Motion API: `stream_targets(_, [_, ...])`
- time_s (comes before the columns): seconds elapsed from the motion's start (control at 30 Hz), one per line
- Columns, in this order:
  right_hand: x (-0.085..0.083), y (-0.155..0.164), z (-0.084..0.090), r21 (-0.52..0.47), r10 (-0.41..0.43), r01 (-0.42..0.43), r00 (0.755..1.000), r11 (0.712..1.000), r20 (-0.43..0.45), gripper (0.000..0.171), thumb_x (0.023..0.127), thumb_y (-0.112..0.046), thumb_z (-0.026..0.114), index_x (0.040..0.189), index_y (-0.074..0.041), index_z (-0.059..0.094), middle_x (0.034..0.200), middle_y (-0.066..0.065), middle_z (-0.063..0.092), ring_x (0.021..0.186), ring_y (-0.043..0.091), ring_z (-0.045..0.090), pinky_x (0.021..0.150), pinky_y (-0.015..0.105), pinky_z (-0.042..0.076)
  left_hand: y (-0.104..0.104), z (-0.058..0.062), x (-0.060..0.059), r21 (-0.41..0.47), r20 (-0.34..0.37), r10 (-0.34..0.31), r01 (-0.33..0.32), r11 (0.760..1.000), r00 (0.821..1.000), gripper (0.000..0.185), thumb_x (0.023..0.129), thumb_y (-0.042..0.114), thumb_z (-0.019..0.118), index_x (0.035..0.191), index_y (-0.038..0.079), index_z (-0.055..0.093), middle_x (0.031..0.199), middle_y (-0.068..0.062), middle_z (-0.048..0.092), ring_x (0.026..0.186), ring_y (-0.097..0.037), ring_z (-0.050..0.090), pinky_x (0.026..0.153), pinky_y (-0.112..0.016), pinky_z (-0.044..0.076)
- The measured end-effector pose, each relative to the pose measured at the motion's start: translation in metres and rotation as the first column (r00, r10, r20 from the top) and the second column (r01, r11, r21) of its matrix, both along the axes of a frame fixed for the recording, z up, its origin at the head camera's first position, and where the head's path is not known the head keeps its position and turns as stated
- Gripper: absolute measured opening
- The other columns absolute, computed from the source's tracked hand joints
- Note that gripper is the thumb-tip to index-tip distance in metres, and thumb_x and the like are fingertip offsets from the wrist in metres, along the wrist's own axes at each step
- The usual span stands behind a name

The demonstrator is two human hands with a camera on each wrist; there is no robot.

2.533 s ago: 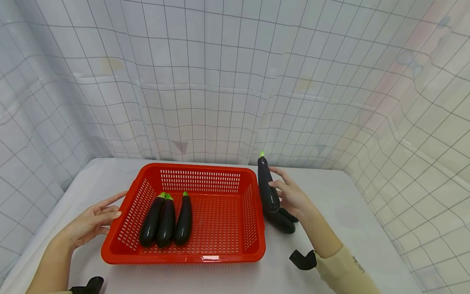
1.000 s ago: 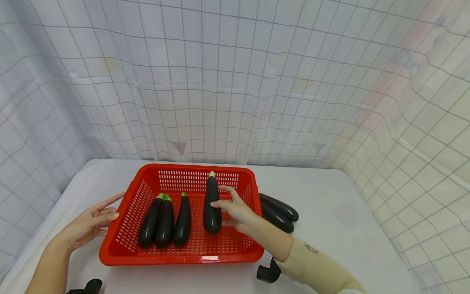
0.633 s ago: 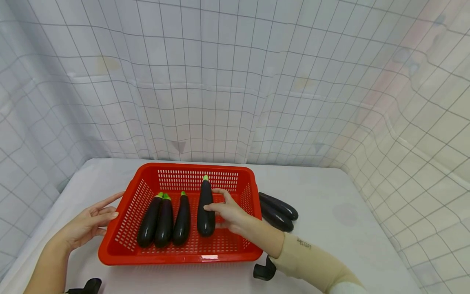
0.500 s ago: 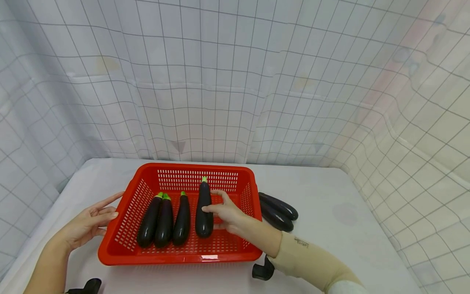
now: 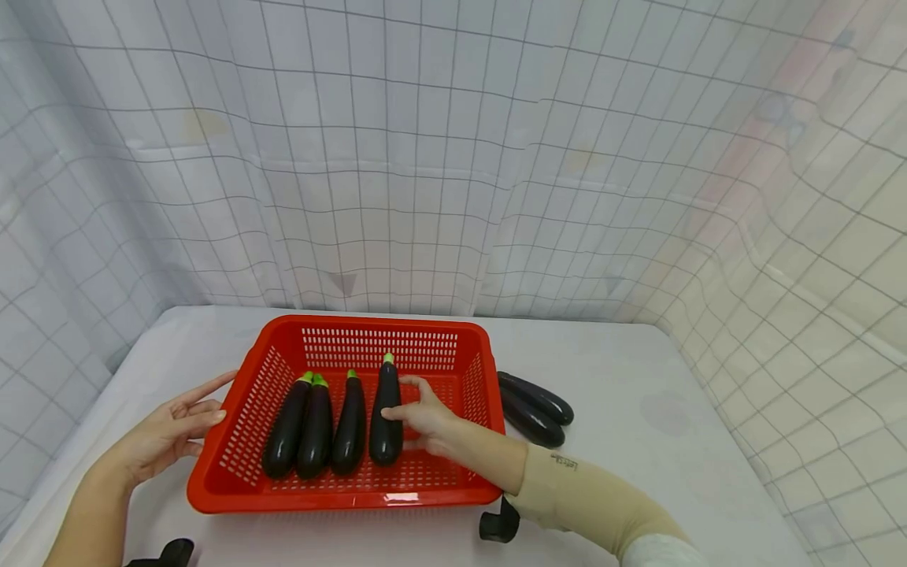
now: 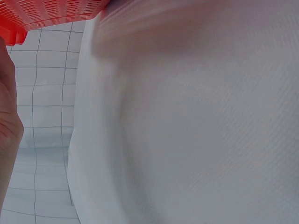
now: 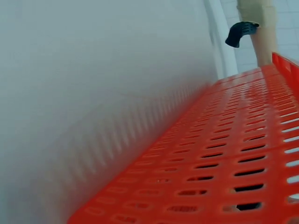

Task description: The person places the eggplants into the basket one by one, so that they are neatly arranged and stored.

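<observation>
A red perforated plastic basket point(image 5: 340, 502) stands on the white-covered table. Three dark eggplants lie side by side in its left half, the rightmost eggplant point(image 5: 349, 433) close to a fourth. That fourth eggplant point(image 5: 386, 441) is in my right hand point(image 5: 430, 419), thumb on top and fingers along its right side, low inside the basket with its green stem pointing away. My left hand point(image 5: 166, 433) touches the basket's left rim with thumb and extended fingers. The left wrist view catches part of the basket wall point(image 6: 56, 11); the right wrist view looks along its slotted outer side point(image 7: 224, 149).
Two more eggplants point(image 5: 531, 421) lie on the table point(image 5: 623, 409) against the basket's right side. A white grid-patterned curtain point(image 5: 439, 197) encloses the back and sides. A black wrist mount point(image 5: 499, 524) hangs by the right sleeve, near the basket's front right corner.
My right hand has carried an eggplant from the table at the right into the basket, then left and lower beside the other three. My left hand has stayed at the rim.
</observation>
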State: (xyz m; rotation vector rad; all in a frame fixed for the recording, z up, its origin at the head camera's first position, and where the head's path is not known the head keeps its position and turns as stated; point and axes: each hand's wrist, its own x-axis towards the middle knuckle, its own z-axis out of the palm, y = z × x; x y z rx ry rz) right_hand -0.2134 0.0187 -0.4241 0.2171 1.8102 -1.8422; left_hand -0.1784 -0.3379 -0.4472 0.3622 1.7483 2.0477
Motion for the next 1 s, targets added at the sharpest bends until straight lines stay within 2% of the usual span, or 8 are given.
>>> stream_targets(0.37, [0.002,-0.002,-0.010,0.053,-0.001,0.000,1.000,0.999,0.020,0.055,0.085,-0.007,0.064,0.132,-0.018,0.037,0.104,0.014,0.056,0.090,0.026,0.059,0.068,0.049,0.053,0.000,-0.001,0.000,-0.012,0.001,0.014,-0.014,1.000,1.000,0.051,0.098,0.006,0.034,0.129,0.045,0.043,0.116,0.011,0.062,0.095,-0.015,0.064,0.073,-0.042,0.054])
stream_targets(0.63, [0.003,-0.001,-0.013,0.049,0.052,-0.054,0.998,0.997,0.037,0.054,0.087,-0.010,0.061,0.133,-0.019,0.036,0.105,0.014,0.055,0.091,0.027,0.059,0.069,0.050,0.053,0.000,-0.002,-0.001,-0.019,-0.012,0.012,-0.012,1.000,1.000,0.052,0.098,0.005,0.034,0.131,0.044,0.042,0.114,0.009,0.062,0.095,-0.015,0.063,0.072,-0.041,0.054])
stream_targets(0.8, [0.004,-0.001,-0.013,0.080,0.080,-0.082,0.996,0.993,0.027,0.053,0.088,-0.012,0.060,0.133,-0.019,0.035,0.105,0.014,0.055,0.091,0.028,0.058,0.068,0.049,0.052,-0.001,-0.003,-0.001,-0.021,-0.026,-0.001,0.001,1.000,1.000,0.052,0.099,0.005,0.032,0.133,0.044,0.039,0.110,0.005,0.063,0.095,-0.016,0.063,0.072,-0.042,0.054])
stream_targets(1.0, [0.005,-0.001,-0.014,0.118,0.096,-0.098,0.995,0.988,0.025,0.049,0.090,-0.014,0.058,0.132,-0.020,0.035,0.103,0.013,0.056,0.088,0.029,0.061,0.064,0.050,0.053,-0.001,-0.004,-0.001,-0.052,-0.029,0.024,-0.026,0.998,0.999,0.052,0.098,0.006,0.034,0.133,0.044,0.039,0.110,0.006,0.063,0.094,-0.016,0.063,0.071,-0.042,0.054])
